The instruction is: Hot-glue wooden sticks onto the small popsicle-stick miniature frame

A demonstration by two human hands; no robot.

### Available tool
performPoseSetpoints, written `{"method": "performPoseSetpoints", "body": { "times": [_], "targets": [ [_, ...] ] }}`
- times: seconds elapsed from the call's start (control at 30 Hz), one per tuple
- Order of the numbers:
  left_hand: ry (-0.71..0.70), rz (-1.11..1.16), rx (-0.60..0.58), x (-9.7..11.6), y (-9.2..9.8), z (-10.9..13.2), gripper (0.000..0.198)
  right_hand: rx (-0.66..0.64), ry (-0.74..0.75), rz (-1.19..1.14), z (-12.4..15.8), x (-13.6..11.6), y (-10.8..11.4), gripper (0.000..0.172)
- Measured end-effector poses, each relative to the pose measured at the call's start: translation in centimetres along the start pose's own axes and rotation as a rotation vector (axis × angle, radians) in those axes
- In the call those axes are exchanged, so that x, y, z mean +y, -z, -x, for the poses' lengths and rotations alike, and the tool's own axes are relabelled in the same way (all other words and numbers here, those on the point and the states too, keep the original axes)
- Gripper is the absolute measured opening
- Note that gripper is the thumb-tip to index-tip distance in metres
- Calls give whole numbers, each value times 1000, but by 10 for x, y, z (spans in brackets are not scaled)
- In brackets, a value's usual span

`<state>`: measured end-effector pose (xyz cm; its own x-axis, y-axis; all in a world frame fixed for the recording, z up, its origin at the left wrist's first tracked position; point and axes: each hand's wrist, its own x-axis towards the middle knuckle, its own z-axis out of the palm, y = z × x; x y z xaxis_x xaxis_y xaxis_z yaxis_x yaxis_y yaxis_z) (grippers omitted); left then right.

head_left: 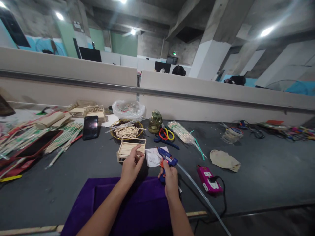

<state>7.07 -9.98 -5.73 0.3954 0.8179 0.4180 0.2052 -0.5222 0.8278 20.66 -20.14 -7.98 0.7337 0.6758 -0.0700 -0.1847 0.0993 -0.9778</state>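
Note:
My right hand is wrapped round the handle of a blue glue gun, its nozzle pointing up and left. A long clear glue stick sticks out of the gun's back end. To the left, a small bed-like frame of thin wooden sticks stands on the dark table. My left hand is at the front right corner of this frame, fingers curled and brought together. Whatever is between those fingertips is too small or hidden to make out. White paper lies under the gun's nozzle.
Behind the frame is a basket of short sticks. Nearby are a glass jar, scissors and bagged sticks. A pink power strip, a cloth, a phone and purple fabric lie around.

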Motion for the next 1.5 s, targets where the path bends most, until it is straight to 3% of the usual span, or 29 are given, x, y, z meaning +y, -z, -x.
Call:
{"method": "performPoseSetpoints", "body": {
  "times": [0.57,0.73,0.93,1.5],
  "targets": [
    [46,-54,-18,3,0,3,22,8,-42,-54,1,1,1,60],
    [13,-120,-36,2,1,3,7,9,-37,-44,1,2,2,60],
    [-56,-112,-36,0,0,3,10,6,-36,-50,2,2,2,60],
    [-33,-115,-51,2,1,3,10,-12,-17,-57,2,3,2,56]
  ]
}}
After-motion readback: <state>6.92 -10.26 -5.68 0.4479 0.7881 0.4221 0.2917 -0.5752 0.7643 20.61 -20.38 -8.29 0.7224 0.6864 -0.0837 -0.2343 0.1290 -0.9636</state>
